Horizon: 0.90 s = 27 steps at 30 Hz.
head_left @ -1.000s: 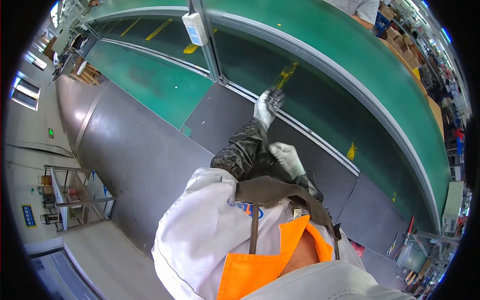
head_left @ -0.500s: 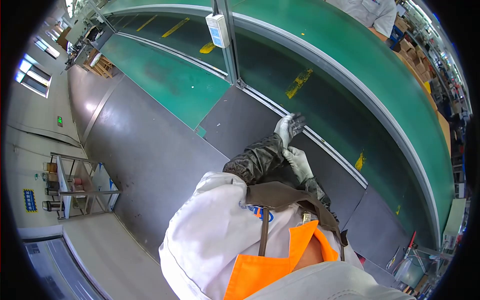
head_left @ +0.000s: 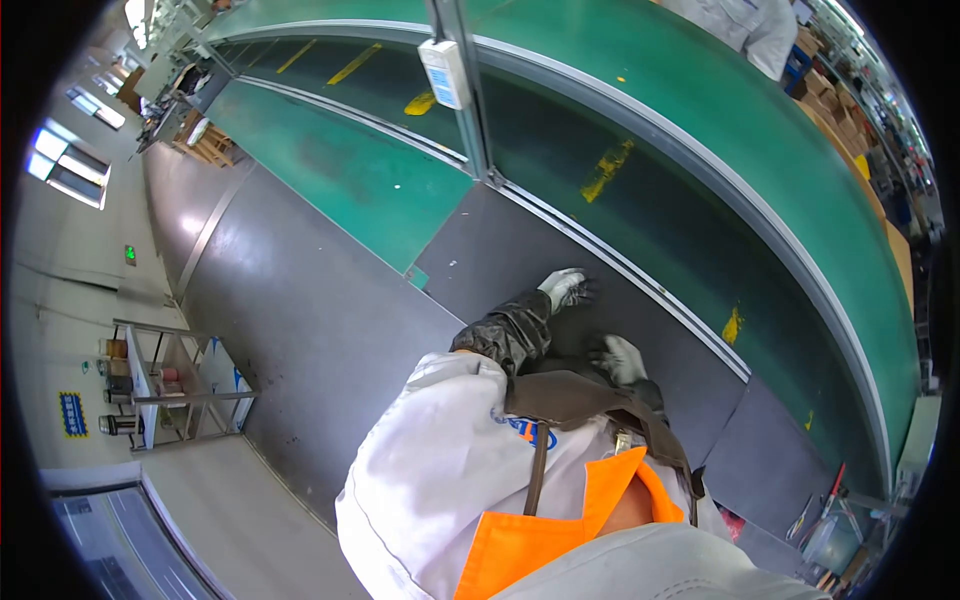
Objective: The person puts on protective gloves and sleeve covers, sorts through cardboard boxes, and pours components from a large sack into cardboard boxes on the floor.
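My left hand [head_left: 568, 288] wears a white glove with dark finger surfaces and hovers over the dark grey tabletop [head_left: 500, 235]. Its fingers are loosely apart, with nothing visible in them. My right hand [head_left: 622, 360], gloved alike, is lower and to the right, nearer my body. Its fingers are slightly bent and blurred, and it appears to hold nothing. The two hands do not touch. A shiny black sleeve cover [head_left: 512, 332] wraps my left forearm. Across my chest lies a brown apron [head_left: 560, 395].
Beyond the tabletop a metal rail [head_left: 640, 277] borders a dark conveyor belt [head_left: 690, 255] with yellow marks. A metal post [head_left: 474, 125] carries a white box [head_left: 444, 73]. A person [head_left: 745, 30] is across the green surface [head_left: 800, 220]. Tools [head_left: 832, 490] lie at lower right.
My right hand has let go of the left cuff area. Both hands have drawn back from the rail toward my body and moved apart. The view has shifted slightly.
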Each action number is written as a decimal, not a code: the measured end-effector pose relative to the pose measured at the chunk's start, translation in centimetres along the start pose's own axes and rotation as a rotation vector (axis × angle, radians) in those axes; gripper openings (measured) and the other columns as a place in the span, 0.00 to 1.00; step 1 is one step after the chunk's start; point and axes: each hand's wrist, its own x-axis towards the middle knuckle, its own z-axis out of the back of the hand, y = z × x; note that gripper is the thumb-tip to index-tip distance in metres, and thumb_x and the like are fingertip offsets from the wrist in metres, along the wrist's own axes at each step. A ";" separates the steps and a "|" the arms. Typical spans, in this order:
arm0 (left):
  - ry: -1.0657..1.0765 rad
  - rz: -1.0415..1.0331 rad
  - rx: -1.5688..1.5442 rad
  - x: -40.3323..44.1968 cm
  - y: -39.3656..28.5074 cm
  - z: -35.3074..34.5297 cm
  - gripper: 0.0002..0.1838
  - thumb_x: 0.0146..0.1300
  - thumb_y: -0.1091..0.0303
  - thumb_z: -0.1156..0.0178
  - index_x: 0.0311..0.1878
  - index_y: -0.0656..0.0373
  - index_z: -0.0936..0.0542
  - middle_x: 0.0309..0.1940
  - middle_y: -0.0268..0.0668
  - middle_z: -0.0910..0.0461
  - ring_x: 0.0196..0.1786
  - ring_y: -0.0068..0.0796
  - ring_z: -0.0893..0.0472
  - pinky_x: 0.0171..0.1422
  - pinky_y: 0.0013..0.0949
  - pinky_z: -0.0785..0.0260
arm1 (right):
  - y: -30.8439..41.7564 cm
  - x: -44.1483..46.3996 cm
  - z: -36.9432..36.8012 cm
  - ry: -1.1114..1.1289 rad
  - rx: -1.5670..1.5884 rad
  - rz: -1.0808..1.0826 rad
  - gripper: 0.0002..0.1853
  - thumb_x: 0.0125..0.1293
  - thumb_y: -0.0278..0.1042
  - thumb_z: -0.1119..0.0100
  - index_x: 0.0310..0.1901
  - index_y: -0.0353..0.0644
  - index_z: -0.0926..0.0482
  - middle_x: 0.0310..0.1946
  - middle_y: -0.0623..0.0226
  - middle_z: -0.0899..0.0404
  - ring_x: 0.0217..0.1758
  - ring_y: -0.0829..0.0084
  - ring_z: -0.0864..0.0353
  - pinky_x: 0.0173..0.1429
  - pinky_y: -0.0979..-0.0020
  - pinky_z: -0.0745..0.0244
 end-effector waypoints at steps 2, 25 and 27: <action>-0.041 0.058 -0.166 -1.1 -0.9 0.6 0.18 0.74 0.61 0.50 0.60 0.62 0.28 0.53 0.47 0.20 0.51 0.45 0.18 0.56 0.49 0.24 | -1.8 -0.8 3.4 -0.066 0.460 0.028 0.22 0.75 0.47 0.52 0.61 0.40 0.28 0.55 0.55 0.22 0.49 0.62 0.20 0.48 0.63 0.22; 0.125 0.388 -0.228 -0.9 -2.9 2.3 0.24 0.73 0.61 0.51 0.67 0.63 0.34 0.67 0.50 0.33 0.67 0.50 0.30 0.70 0.54 0.35 | -1.0 -2.5 -1.1 -0.360 0.433 0.246 0.17 0.75 0.39 0.53 0.55 0.35 0.26 0.48 0.53 0.17 0.42 0.61 0.15 0.44 0.63 0.18; 0.089 0.355 -0.247 -1.2 -2.6 3.2 0.24 0.73 0.61 0.51 0.67 0.63 0.33 0.66 0.50 0.32 0.66 0.51 0.29 0.70 0.54 0.35 | -2.6 -1.7 -0.5 -0.418 0.493 0.282 0.16 0.75 0.38 0.52 0.54 0.36 0.26 0.47 0.52 0.17 0.41 0.60 0.14 0.43 0.62 0.18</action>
